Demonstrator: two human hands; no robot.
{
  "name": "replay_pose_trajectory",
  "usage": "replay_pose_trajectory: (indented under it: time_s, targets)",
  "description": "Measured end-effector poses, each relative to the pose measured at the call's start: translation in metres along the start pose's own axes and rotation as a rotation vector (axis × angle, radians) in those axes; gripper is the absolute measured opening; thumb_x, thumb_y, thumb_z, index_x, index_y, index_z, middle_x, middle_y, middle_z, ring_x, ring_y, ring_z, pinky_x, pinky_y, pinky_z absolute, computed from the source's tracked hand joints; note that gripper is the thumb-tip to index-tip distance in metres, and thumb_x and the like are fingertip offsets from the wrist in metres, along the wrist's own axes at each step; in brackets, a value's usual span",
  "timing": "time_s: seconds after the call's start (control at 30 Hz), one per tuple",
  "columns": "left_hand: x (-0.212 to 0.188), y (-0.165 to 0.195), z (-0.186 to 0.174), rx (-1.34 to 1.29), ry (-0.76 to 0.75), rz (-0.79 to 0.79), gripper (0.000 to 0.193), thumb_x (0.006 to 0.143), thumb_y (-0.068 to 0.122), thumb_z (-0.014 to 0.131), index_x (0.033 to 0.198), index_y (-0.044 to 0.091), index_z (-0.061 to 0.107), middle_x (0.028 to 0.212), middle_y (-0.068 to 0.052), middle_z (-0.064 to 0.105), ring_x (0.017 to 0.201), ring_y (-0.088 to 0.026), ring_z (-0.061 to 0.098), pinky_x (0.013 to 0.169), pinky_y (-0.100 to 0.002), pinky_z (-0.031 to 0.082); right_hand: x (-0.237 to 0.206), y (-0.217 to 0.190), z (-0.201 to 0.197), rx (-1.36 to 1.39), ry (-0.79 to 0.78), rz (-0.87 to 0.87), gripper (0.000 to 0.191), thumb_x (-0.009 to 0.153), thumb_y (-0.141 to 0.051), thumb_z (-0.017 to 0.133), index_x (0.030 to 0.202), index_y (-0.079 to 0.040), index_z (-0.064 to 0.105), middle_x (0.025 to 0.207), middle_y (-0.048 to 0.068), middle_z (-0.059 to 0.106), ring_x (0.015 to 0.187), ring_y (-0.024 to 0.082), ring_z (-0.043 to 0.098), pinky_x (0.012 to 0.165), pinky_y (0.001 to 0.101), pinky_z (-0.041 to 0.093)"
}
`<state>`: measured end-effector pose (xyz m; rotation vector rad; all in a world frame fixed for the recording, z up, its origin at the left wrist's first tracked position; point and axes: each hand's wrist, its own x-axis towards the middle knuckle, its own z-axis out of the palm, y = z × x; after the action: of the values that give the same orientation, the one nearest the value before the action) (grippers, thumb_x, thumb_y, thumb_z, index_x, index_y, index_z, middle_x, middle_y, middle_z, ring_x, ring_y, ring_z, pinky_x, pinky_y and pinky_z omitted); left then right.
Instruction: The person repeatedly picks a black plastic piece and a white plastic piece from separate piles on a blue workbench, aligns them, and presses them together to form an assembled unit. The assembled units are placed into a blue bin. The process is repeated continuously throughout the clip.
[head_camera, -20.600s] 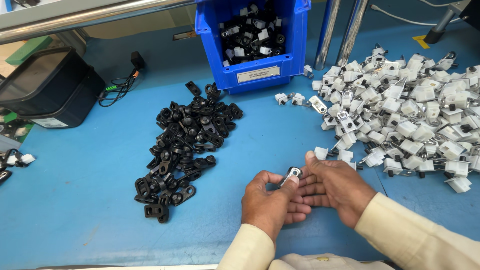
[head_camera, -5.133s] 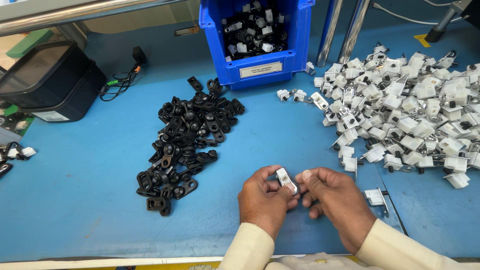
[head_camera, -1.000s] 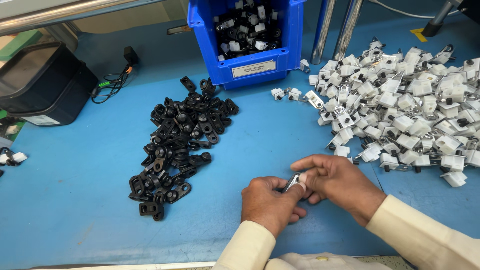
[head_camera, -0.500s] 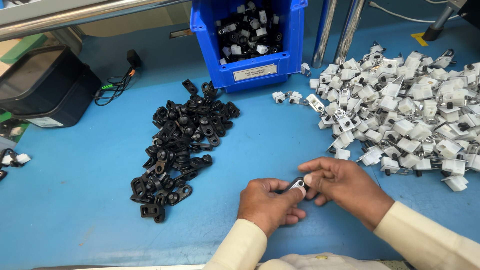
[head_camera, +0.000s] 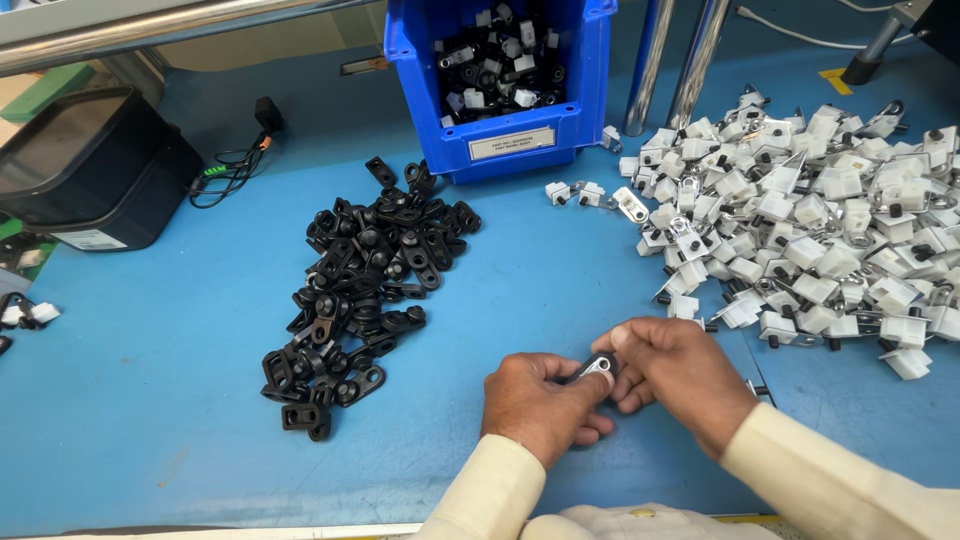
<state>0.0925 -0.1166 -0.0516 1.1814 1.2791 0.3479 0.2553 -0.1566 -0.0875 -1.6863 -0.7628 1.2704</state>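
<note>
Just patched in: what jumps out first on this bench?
Two heaps on the blue tabletop: a sprawling pile of white plastic blocks with metal clips at right, a pile of black plastic brackets at centre-left. Behind them stands a blue plastic bin, and near the front edge the left hand and right hand together pinch a small black-and-metal part.

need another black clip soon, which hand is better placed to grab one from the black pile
Left, probably. The left hand lies nearer the black pile, on its side; the right hand sits toward the white pile. Both now pinch one small part.
</note>
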Motion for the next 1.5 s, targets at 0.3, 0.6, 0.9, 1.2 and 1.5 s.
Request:
replay_pose_trajectory:
  time_s: [0.3,0.6,0.9,1.2,1.5]
  targets:
    - [0.007,-0.001,-0.003,-0.109,-0.033,-0.063,0.031,0.082,0.016,0.080,0.104,-0.006,0.075,0.087,-0.014,0.081,0.065,-0.020,0.078,0.054,-0.027,0.064,-0.013,0.008,-0.009,-0.706,0.011,-0.722,0.031,0.081,-0.002,0.074,0.111,-0.008,0.077,0.095,0.002,0.077,0.081,0.008,0.072,0.069,0.0258,0.060]
    - [0.002,-0.011,-0.007,-0.057,-0.090,0.087,0.048,0.083,0.020,0.081,0.121,-0.002,0.063,0.088,-0.015,0.078,0.070,-0.017,0.077,0.057,-0.027,0.064,0.001,-0.005,-0.015,-0.239,-0.166,-0.091,0.034,0.086,-0.007,0.072,0.120,-0.007,0.077,0.084,0.005,0.081,0.069,0.012,0.069,0.068,0.0272,0.060]
    - [-0.010,-0.013,-0.001,-0.030,0.101,0.200,0.024,0.087,0.004,0.072,0.110,0.005,0.065,0.076,-0.010,0.076,0.067,-0.012,0.077,0.056,-0.025,0.063,-0.011,-0.013,-0.009,0.026,-0.131,0.143,0.033,0.089,-0.014,0.072,0.121,-0.005,0.070,0.082,0.011,0.077,0.070,0.016,0.072,0.065,0.0300,0.058]
    - [-0.020,-0.017,-0.010,0.158,0.102,0.262,0.019,0.088,0.008,0.072,0.106,0.003,0.067,0.075,-0.012,0.078,0.062,-0.015,0.077,0.054,-0.027,0.058,0.007,-0.015,-0.015,0.036,-0.321,0.239,0.031,0.087,-0.012,0.076,0.114,0.001,0.070,0.082,0.011,0.075,0.067,0.017,0.068,0.063,0.0300,0.057]
    - [-0.018,-0.042,-0.022,-0.092,0.017,0.101,0.029,0.092,0.006,0.065,0.120,-0.001,0.064,0.091,-0.013,0.079,0.076,-0.016,0.079,0.062,-0.024,0.064,0.076,-0.166,-0.002,0.081,-0.076,-0.514,0.043,0.089,-0.006,0.070,0.129,-0.006,0.056,0.103,0.009,0.075,0.090,0.016,0.075,0.077,0.0271,0.062]
